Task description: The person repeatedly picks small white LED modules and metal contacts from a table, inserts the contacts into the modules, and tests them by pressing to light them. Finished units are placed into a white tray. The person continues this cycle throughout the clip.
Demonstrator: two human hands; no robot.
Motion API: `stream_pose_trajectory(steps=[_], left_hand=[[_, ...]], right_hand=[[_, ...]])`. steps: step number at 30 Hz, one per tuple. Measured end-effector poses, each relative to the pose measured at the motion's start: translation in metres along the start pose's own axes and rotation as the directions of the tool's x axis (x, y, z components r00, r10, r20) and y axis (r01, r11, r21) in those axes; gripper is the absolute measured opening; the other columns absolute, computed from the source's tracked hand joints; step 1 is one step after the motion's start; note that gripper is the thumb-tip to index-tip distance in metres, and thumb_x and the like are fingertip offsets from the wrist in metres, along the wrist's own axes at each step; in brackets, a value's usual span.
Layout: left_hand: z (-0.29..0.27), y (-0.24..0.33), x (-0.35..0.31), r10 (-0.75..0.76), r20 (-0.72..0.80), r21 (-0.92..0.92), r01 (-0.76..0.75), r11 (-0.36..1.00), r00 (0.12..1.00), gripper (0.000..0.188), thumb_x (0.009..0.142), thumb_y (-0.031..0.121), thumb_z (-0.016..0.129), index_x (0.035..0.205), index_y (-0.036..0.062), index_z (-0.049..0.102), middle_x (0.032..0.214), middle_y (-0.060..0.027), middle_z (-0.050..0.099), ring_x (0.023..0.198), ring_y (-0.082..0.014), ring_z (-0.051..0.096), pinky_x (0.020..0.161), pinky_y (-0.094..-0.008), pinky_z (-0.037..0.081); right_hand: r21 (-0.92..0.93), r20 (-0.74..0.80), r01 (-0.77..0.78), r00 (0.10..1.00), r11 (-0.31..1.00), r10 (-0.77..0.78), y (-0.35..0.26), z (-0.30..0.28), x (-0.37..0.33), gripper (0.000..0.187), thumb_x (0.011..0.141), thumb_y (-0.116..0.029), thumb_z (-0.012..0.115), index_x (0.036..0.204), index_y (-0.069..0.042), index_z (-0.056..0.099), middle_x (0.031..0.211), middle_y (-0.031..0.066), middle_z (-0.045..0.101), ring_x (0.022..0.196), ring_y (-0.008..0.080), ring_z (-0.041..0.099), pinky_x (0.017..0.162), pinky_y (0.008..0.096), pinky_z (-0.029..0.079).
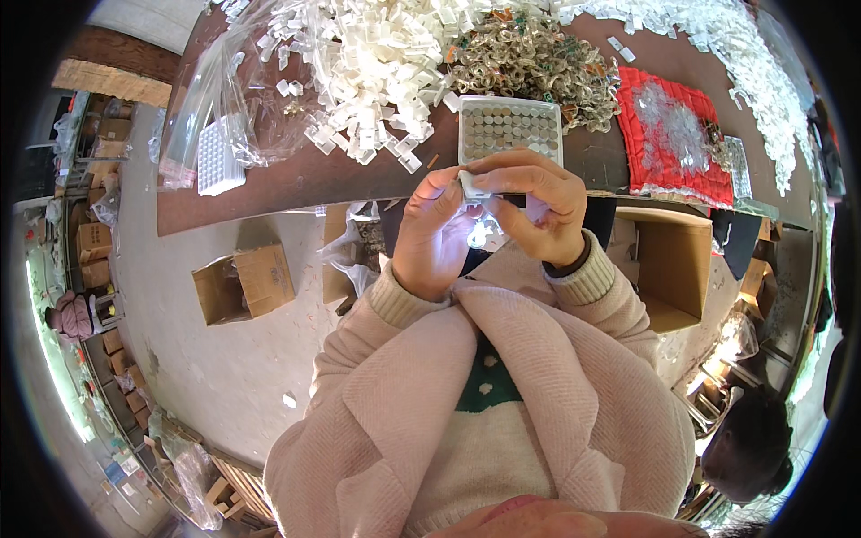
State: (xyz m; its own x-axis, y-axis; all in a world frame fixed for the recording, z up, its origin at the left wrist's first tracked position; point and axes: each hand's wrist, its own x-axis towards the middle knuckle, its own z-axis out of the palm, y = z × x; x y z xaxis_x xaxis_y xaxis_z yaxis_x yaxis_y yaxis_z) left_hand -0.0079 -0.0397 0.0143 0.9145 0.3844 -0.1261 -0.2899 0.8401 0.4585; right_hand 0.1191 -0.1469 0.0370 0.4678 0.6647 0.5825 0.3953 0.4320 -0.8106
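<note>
My two hands meet just past the near edge of the table, close in front of the tray. Between the fingertips is a small white plastic housing [473, 186]. My left hand [425, 235] pinches it from the left with thumb and forefinger. On the other side my right hand [545, 211] is closed on it, thumb below and fingers above. Just under the housing a small clear part [479, 235] glows bright white; whether it is joined to the housing I cannot tell. Behind the fingers stands a clear tray [462, 125] filled with round silver discs like button cells.
White plastic pieces [377, 72] are heaped on the brown table [269, 193], beside a pile of metallic parts [529, 67]. Red cloth [635, 157] bears small clear pieces. A plastic bag [247, 99] and white gridded tray [218, 160] lie left. Cardboard boxes [267, 276] stand below; another person's head [749, 444] shows lower right.
</note>
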Motion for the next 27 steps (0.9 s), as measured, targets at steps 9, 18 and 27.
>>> stream_pose_trajectory(steps=[9,18,27], left_hand=[[0.004,-0.006,-0.002,-0.043,-0.058,-0.026,0.042,0.999,0.997,0.034,0.099,0.030,0.063,0.125,0.0078,0.057,0.117,-0.0043,0.065,0.108,-0.0146,0.060,0.094,-0.0331,0.048],[0.003,-0.010,-0.001,-0.076,-0.047,-0.098,0.071,0.993,0.996,0.039,0.100,0.031,0.062,0.130,0.0077,0.052,0.110,-0.0030,0.064,0.100,-0.0146,0.062,0.092,-0.0315,0.052],[-0.004,-0.014,-0.005,-0.021,-0.070,-0.081,0.016,0.997,0.997,0.038,0.101,0.034,0.061,0.128,0.0092,0.053,0.111,0.0006,0.064,0.098,-0.0096,0.062,0.087,-0.0274,0.053]], right_hand=[[-0.171,0.027,0.147,0.989,0.974,-0.145,0.002,0.005,0.001,0.031,0.072,0.007,0.073,0.101,-0.003,0.071,0.110,0.0157,0.068,0.096,0.0286,0.066,0.081,0.0368,0.053],[-0.211,-0.006,0.215,0.975,0.954,-0.221,0.007,0.013,0.002,0.026,0.073,0.006,0.070,0.098,-0.002,0.067,0.105,0.0164,0.067,0.096,0.0319,0.066,0.083,0.0399,0.053],[-0.319,0.026,0.261,0.963,0.911,-0.267,0.011,0.019,0.000,0.026,0.073,0.002,0.071,0.099,-0.003,0.066,0.106,0.0137,0.068,0.096,0.0325,0.066,0.083,0.0414,0.053]])
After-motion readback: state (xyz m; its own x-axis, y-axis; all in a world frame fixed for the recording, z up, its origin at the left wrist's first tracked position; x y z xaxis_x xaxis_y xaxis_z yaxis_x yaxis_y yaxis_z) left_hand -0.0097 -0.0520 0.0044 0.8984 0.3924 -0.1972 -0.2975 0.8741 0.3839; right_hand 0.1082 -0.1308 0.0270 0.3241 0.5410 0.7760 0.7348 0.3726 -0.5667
